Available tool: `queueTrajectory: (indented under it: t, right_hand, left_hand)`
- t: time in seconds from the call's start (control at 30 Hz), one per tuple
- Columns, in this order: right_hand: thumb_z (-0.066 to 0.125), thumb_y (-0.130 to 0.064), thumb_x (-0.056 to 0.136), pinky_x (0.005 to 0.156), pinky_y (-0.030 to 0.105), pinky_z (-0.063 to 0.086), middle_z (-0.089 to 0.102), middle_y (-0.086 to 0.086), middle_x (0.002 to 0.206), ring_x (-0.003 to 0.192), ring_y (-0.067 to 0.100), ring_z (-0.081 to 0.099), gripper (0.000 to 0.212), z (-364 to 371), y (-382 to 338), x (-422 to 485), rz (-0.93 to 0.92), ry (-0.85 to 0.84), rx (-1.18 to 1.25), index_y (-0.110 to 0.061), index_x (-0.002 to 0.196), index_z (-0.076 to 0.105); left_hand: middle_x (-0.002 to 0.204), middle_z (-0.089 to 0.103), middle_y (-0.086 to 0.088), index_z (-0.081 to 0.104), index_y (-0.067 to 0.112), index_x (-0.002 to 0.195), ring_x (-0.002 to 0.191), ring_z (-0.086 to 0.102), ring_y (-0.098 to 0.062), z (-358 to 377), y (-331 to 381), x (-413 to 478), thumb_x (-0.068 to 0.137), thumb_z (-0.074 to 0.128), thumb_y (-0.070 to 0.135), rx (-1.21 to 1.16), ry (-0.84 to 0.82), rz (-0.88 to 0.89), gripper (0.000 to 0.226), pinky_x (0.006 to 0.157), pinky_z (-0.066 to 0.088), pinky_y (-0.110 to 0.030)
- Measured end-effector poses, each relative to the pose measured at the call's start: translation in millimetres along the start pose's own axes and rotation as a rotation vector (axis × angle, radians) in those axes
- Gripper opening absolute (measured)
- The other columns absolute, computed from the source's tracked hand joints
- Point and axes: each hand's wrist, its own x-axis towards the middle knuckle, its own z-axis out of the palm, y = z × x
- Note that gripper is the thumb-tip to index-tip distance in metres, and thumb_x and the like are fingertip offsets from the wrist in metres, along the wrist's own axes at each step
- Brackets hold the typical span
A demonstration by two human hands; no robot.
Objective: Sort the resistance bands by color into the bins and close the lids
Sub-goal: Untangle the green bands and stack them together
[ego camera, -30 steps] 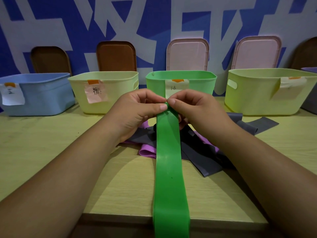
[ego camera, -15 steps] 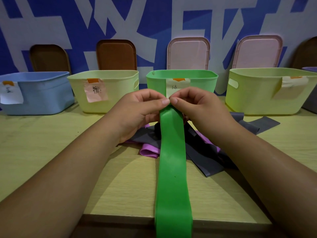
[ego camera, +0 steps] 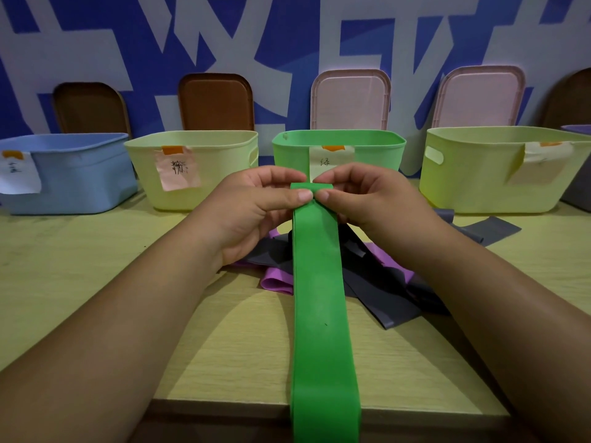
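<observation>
A long green resistance band (ego camera: 321, 314) runs from the table's near edge up to both hands, its far end folded over. My left hand (ego camera: 256, 209) and my right hand (ego camera: 361, 203) each pinch that folded end, thumbs meeting in the middle, just in front of the green bin (ego camera: 377, 155). Under the hands lies a heap of grey bands (ego camera: 383, 292) and purple bands (ego camera: 276, 281). The blue bin (ego camera: 80, 174), a pale yellow bin (ego camera: 217, 167) and a second yellow bin (ego camera: 473, 174) stand in the same row, all open.
Lids lean against the blue-and-white wall behind the bins: two brown lids (ego camera: 216, 102) at left, two pink lids (ego camera: 350, 100) at right, another brown lid (ego camera: 572, 97) at far right. A purple-grey bin (ego camera: 579, 187) shows at the right edge. The wooden table (ego camera: 80, 266) ends close to me.
Both hands have lifted the green band's far end a little and rolled it over into a wider fold. The heap and bins have not moved.
</observation>
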Motion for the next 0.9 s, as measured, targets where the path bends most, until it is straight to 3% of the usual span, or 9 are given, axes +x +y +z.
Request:
queueTrajectory:
  t: [0.1,0.17,0.3,0.4,0.5,0.77,0.9]
  right_hand:
    - [0.074,-0.01,0.1,0.077,0.025,0.061,0.08,0.007,0.094,0.084,0.017,0.074,0.013,-0.7,0.4,-0.4,0.017,-0.015,0.03,-0.012,0.112,0.077]
    - [0.073,-0.009,0.101,0.073,0.022,0.059,0.081,0.002,0.091,0.08,0.01,0.074,0.013,-1.0,0.0,-1.0,0.02,-0.017,0.034,-0.012,0.113,0.077]
    - [0.07,-0.016,0.104,0.072,0.021,0.06,0.083,-0.001,0.095,0.081,0.008,0.076,0.012,-1.3,-2.8,-2.7,-0.012,-0.009,-0.053,-0.015,0.114,0.077]
    - [0.07,-0.021,0.105,0.077,0.03,0.066,0.083,-0.002,0.098,0.085,0.013,0.077,0.013,-0.7,-2.8,-2.9,-0.036,0.004,-0.141,-0.018,0.114,0.078]
    - [0.068,-0.022,0.106,0.077,0.029,0.065,0.083,-0.003,0.098,0.088,0.01,0.078,0.013,-0.2,-2.2,-2.4,-0.047,-0.004,-0.168,-0.018,0.115,0.077]
    - [0.074,-0.011,0.101,0.076,0.027,0.06,0.078,0.012,0.096,0.085,0.019,0.075,0.01,0.6,-0.1,0.2,-0.028,-0.003,-0.061,-0.014,0.11,0.075]
    - [0.076,-0.002,0.098,0.073,0.026,0.058,0.076,0.009,0.09,0.079,0.015,0.07,0.012,-0.9,0.8,1.2,-0.023,0.002,0.007,-0.013,0.101,0.073]
  left_hand:
    - [0.099,0.08,-0.012,0.07,0.002,0.116,0.097,0.079,-0.026,0.5,-0.7,-0.4,0.071,0.079,-0.001,-0.006,-0.002,-0.004,0.046,0.084,0.066,-0.029]
    - [0.102,0.08,-0.014,0.071,0.003,0.113,0.099,0.079,-0.027,0.6,-1.3,-0.5,0.07,0.08,-0.002,0.0,-0.007,0.006,0.044,0.088,0.066,-0.031]
    - [0.116,0.077,-0.025,0.073,0.003,0.108,0.104,0.077,-0.031,0.1,-2.5,-0.1,0.07,0.083,-0.001,0.024,0.008,0.037,0.039,0.091,0.065,-0.035]
    - [0.112,0.077,-0.022,0.073,0.003,0.106,0.102,0.078,-0.03,0.3,-2.5,-0.1,0.071,0.084,0.001,0.033,0.024,0.054,0.037,0.088,0.065,-0.033]
    - [0.109,0.078,-0.019,0.074,0.003,0.108,0.102,0.079,-0.03,0.3,-1.0,-1.1,0.074,0.084,0.004,0.057,0.031,0.062,0.035,0.085,0.065,-0.032]
    - [0.115,0.079,-0.02,0.073,0.005,0.111,0.108,0.079,-0.031,-0.2,-0.6,-1.7,0.087,0.077,-0.008,0.142,0.019,0.029,0.028,0.093,0.064,-0.035]
    - [0.118,0.078,-0.021,0.072,0.001,0.117,0.108,0.078,-0.03,-0.3,-1.1,-1.1,0.087,0.077,-0.007,0.094,-0.003,-0.008,0.032,0.094,0.064,-0.034]
